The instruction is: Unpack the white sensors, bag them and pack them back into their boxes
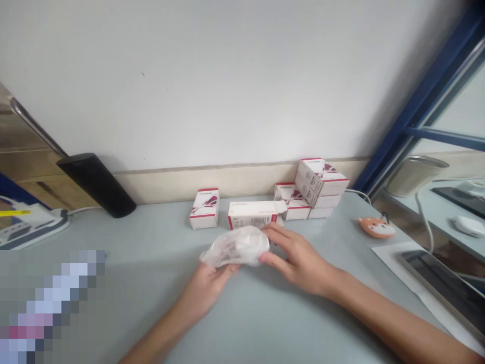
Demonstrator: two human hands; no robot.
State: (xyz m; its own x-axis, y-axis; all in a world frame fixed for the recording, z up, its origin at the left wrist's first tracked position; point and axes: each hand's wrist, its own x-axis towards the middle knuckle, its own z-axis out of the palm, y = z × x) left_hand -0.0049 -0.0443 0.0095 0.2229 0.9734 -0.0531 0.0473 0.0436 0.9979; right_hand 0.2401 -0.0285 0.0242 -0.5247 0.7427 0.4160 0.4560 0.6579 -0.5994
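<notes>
Pale grey tabletop (265, 323) fills the near ground, with a dark tablet (443, 283) lying at its right edge, and our two forearms reach across it toward the middle. Our left hand (210, 285) lies palm up on the surface, fingers curled under and around the near-left end of a clear plastic pouch (237, 246), so the pouch rests partly in the palm rather than flat on the table. Our right hand (299, 258) meets it from the other side, thumb against the right end and fingers laid loosely over the back. We judge this a light, steadying hold, suited to thin crinkled film around something white that we cannot make out. Just behind the pouch a long white-and-red carton (253, 215) lies on its side, its end flap open toward the right, within easy reach of the right fingers. Left of it a smaller box (205, 208) stands upright. To the right more boxes (316, 189) are stacked by the skirting, clear of the hands, and an orange fox-shaped trinket (376, 227) sits beyond them. Behind everything rises a bare white wall (227, 76).
</notes>
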